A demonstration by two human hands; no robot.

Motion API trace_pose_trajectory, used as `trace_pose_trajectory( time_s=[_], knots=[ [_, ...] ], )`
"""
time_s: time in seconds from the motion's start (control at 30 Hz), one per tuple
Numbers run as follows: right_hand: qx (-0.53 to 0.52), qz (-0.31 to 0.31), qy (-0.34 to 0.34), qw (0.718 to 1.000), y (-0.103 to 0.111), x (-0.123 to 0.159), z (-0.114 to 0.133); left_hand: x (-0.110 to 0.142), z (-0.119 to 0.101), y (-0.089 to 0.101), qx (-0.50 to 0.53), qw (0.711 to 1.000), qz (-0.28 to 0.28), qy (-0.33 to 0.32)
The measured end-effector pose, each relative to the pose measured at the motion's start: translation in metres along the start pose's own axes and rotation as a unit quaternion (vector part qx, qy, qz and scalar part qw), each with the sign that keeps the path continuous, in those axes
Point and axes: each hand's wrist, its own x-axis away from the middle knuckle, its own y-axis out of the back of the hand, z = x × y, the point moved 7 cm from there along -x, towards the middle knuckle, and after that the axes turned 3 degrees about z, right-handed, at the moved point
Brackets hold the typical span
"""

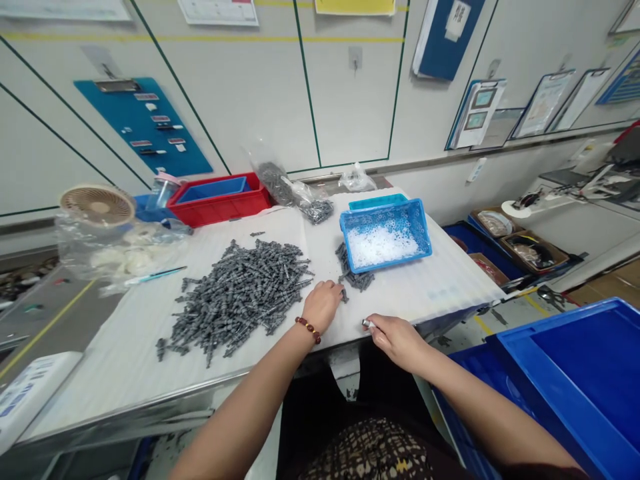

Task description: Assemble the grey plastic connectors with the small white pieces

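Observation:
My left hand (323,305) is low over the white table, its fingers curled at a small grey ribbed part (344,295). To its left spreads a large pile of similar grey parts (245,293). A smaller heap of them (361,280) lies just beyond my fingers, against a blue bin (350,257) holding many small clear-white rings. My right hand (397,341) is closed at the table's front edge around a small tool with a metal tip (367,323); the rest of the tool is hidden in my fist.
At the back stand a red bin (220,211) with a blue tray in it and plastic bags of grey parts (317,210). A beige fan (97,204) and tweezers (159,275) are on the left. Large blue crates (575,333) stand beside me on the right.

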Motion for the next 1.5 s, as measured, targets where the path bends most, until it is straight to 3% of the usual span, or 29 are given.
trace_pose_trajectory(
  time_s=[0.23,0.43,0.5,0.6,0.67,0.87,1.0,1.13,1.5],
  knots=[
    [0.004,-0.01,-0.008,1.0,0.007,0.003,0.005,0.001,0.009,0.004,0.065,0.996,-0.059,0.033],
    [0.014,-0.017,0.008,1.0,0.01,0.002,0.008,0.039,0.015,0.017,0.176,0.977,-0.116,0.019],
    [0.02,-0.014,0.011,1.0,0.009,0.001,0.009,0.059,0.012,0.016,0.298,0.947,-0.121,0.005],
    [0.043,0.002,0.019,0.999,0.005,0.001,0.014,0.086,0.01,0.011,0.485,0.867,-0.116,0.004],
    [0.064,0.02,0.027,0.997,0.002,0.002,0.02,0.098,0.008,0.01,0.509,0.852,-0.122,0.005],
    [0.109,0.059,0.056,0.991,-0.006,0.005,0.039,0.113,-0.004,0.031,0.375,0.906,-0.186,-0.064],
    [0.125,0.076,0.08,0.986,-0.01,0.007,0.048,0.117,-0.016,0.037,0.304,0.925,-0.199,-0.112],
    [0.141,0.091,0.086,0.982,-0.016,0.007,0.053,0.12,-0.024,0.035,0.28,0.933,-0.183,-0.136],
    [0.144,0.081,0.087,0.982,-0.02,0.005,0.056,0.126,-0.018,0.036,0.272,0.941,-0.17,-0.106]
  ],
)
